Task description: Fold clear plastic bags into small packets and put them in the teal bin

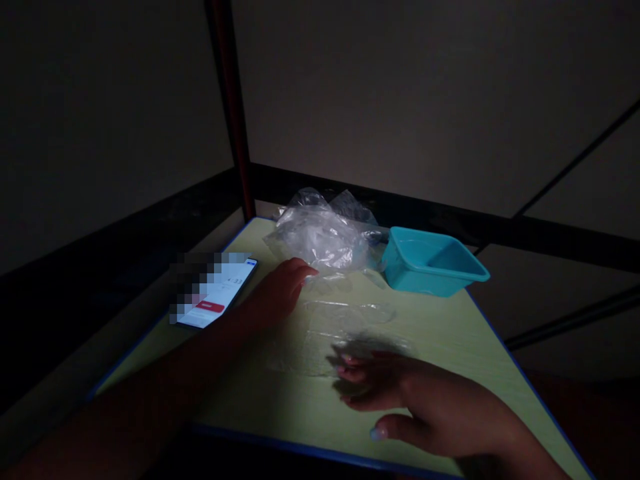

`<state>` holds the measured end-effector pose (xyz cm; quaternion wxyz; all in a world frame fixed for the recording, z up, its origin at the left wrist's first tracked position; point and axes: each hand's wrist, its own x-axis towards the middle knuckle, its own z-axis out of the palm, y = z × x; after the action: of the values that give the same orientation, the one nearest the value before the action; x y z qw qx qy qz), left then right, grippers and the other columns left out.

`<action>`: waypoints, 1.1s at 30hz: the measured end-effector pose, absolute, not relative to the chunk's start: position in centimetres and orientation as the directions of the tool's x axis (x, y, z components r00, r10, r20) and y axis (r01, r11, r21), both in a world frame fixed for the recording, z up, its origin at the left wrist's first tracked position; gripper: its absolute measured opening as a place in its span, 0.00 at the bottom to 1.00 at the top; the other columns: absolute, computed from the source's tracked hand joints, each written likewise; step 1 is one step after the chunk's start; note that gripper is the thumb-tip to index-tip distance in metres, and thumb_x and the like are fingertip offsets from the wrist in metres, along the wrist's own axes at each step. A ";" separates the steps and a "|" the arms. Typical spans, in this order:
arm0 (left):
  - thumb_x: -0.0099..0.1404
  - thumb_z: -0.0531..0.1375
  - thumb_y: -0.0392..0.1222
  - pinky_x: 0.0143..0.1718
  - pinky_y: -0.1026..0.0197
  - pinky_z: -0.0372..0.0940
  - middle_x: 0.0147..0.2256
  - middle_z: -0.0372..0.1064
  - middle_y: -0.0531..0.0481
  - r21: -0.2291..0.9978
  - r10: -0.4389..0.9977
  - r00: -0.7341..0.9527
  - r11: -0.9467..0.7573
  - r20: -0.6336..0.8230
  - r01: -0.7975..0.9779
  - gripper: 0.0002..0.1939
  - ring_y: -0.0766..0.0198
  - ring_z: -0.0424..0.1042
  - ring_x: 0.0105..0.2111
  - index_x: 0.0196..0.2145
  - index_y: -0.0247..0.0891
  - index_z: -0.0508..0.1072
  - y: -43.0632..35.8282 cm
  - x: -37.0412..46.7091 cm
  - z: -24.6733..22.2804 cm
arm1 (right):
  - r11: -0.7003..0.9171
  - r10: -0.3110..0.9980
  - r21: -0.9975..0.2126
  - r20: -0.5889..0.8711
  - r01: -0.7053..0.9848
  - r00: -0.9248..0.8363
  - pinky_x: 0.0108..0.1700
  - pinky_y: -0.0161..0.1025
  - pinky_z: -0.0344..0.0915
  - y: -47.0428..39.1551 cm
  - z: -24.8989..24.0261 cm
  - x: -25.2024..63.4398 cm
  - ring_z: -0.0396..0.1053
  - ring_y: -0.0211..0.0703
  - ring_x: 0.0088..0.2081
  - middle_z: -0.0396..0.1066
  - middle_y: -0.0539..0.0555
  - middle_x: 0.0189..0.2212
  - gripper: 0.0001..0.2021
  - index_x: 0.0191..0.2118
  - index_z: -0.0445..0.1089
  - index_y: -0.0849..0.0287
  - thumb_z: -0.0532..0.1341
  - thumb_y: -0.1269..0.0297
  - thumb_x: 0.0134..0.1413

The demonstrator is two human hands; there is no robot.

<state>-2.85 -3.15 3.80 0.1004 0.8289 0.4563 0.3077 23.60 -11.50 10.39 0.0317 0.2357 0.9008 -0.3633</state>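
Observation:
A clear plastic bag (345, 333) lies spread out on the table, its outline faint in the dim light. Just over its near right part is my right hand (410, 393), open, with the thumb apart from the fingers and nothing held. Farther back, my left hand (290, 283) is at the near left edge of a crumpled heap of clear plastic bags (325, 233). Its fingers reach out to the right, partly hidden and loosely open. I cannot tell whether they touch the plastic.
A turquoise plastic tub (430, 277) stands at the table's right edge, beside the heap. To the left lies a phone (220, 297) with a lit screen, partly blurred. The pale table (270, 407) has a blue rim. Dark walls close in behind.

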 end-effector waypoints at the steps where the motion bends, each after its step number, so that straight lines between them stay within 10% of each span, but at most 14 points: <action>1: 0.65 0.45 0.32 0.55 0.51 0.62 0.47 0.67 0.43 0.440 0.816 0.398 -0.567 0.419 0.697 0.19 0.57 0.66 0.50 0.48 0.35 0.69 -3.1 -2.9 3.9 | 0.631 0.397 -0.629 -0.241 0.454 -0.885 0.67 0.44 0.45 -11.4 10.4 23.6 0.49 0.43 0.66 0.60 0.52 0.62 0.22 0.60 0.64 0.53 0.59 0.62 0.62; 33: 0.70 0.50 0.46 0.56 0.48 0.60 0.51 0.65 0.41 0.385 0.729 0.569 -0.684 0.379 0.620 0.17 0.52 0.63 0.53 0.52 0.36 0.67 -3.2 -3.7 3.0 | 0.631 0.419 -0.586 -0.294 0.508 -0.859 0.68 0.55 0.31 -11.6 9.4 24.6 0.47 0.51 0.67 0.56 0.60 0.63 0.23 0.61 0.63 0.59 0.60 0.69 0.60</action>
<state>-3.66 -3.17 3.01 0.1047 0.8796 0.3834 0.2613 24.60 -11.62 9.39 0.0651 0.2574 0.9006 -0.3440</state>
